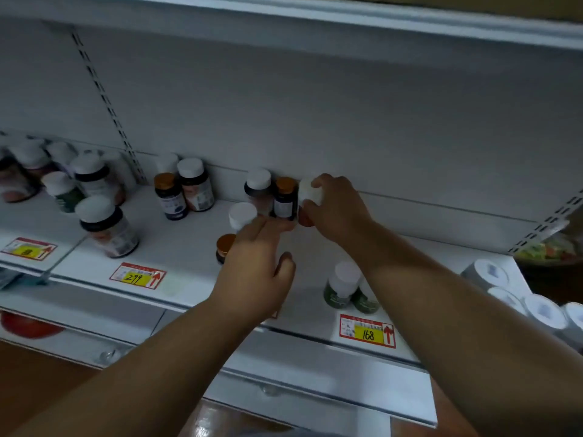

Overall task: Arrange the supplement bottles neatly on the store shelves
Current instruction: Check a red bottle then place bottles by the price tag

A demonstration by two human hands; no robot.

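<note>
On the white shelf [195, 247] stand several supplement bottles. My right hand [337, 209] grips a white-capped bottle [307, 192] near the back wall. Beside it stands a small dark bottle with an orange cap [285, 198]; the straight fingers of my left hand [255, 272] touch its base. A white-capped bottle [258, 187] stands to its left. Another white-capped bottle [242, 215] and an orange-capped one [224, 246] are partly hidden by my left hand. Two green bottles [342, 288] stand at the shelf front under my right forearm.
More bottles stand to the left: a pair [184, 190], a large one [107, 227] and a cluster [63, 178]. Price tags 299 [137, 275] and 168 [367, 331] sit on the shelf edge. White round containers [536, 304] lie at the right. An upper shelf [315, 14] overhangs.
</note>
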